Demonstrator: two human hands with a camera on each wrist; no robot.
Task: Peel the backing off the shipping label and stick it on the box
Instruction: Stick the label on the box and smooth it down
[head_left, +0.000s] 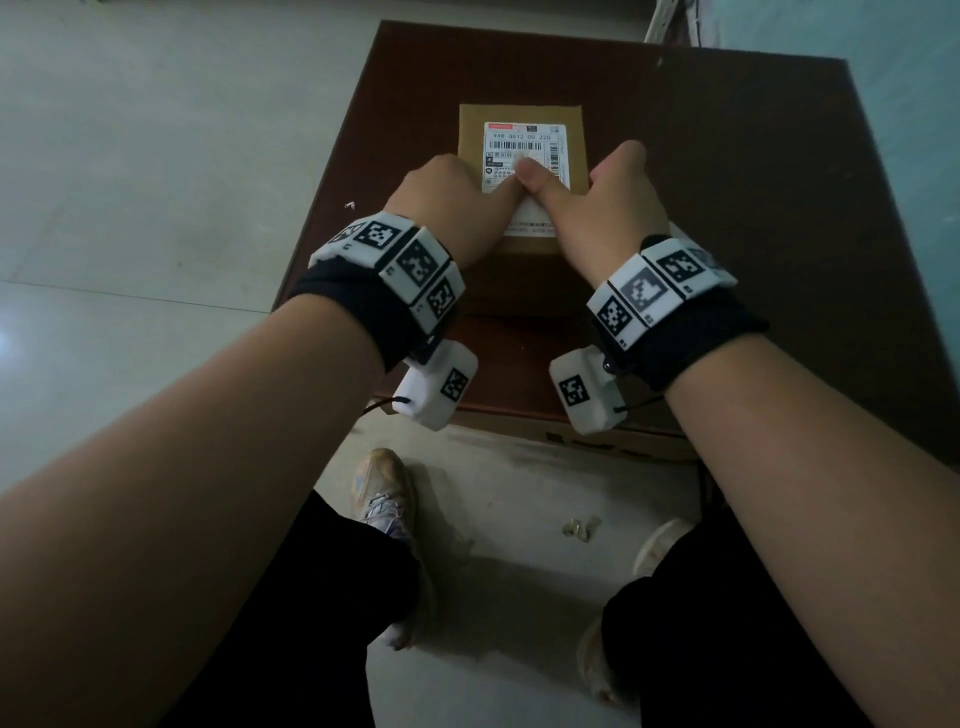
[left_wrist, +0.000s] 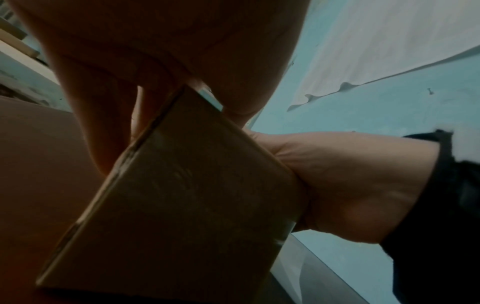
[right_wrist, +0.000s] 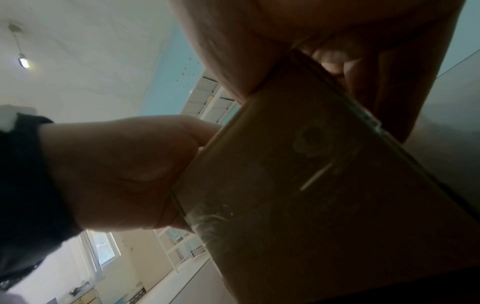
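Note:
A brown cardboard box (head_left: 519, 111) stands on a dark brown table (head_left: 727, 208). A white shipping label (head_left: 524, 140) with barcodes lies flat on the box's top. My left hand (head_left: 452, 197) grips the box's left side and my right hand (head_left: 613, 197) grips its right side. Both thumbs meet on the middle of the label and press on it. In the left wrist view the box (left_wrist: 182, 195) sits between my left hand (left_wrist: 155, 51) and my right hand (left_wrist: 350, 181). The right wrist view shows the box (right_wrist: 324, 185) the same way; the fingers are mostly hidden behind it.
A small white scrap (head_left: 349, 206) lies on the table to the left of the box. Pale floor tiles run along the table's left. My feet in light shoes (head_left: 384, 493) stand at the table's near edge, with a bit of debris (head_left: 579, 527) on the floor.

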